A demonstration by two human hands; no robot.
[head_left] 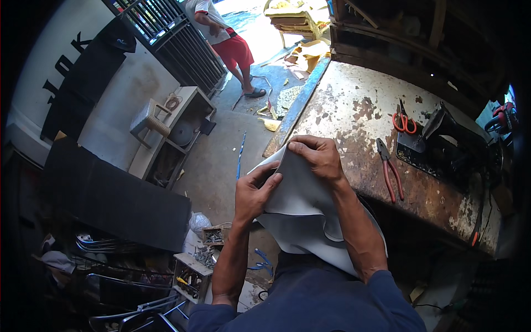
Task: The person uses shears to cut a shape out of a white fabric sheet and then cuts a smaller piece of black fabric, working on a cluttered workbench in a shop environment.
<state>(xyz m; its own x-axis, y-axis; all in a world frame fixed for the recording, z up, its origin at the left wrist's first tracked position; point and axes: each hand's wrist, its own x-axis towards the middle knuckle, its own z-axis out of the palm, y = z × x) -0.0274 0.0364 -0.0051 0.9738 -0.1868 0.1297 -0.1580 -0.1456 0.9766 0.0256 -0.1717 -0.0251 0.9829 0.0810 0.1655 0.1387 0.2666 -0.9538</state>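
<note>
A grey-white sheet of pliable material, like upholstery vinyl (296,193), hangs in folds from my hands over my lap. My right hand (319,159) pinches its upper corner between thumb and fingers. Lower and to the left, my left hand (258,190) grips the sheet's edge, thumb on the near side. Between the two hands the edge runs taut and looks folded over. On the worktable to the right lie red-handled pliers (390,171), and beyond them orange-handled scissors (404,122) beside a dark sewing machine (442,135).
The worn wooden worktable (354,99) has peeling paint. On the left are a low shelf (166,133), a black sheet (116,196) and wooden boxes of small hardware (193,274). A person in red shorts (233,47) stands by the doorway, near a yellowish padded chair (290,22).
</note>
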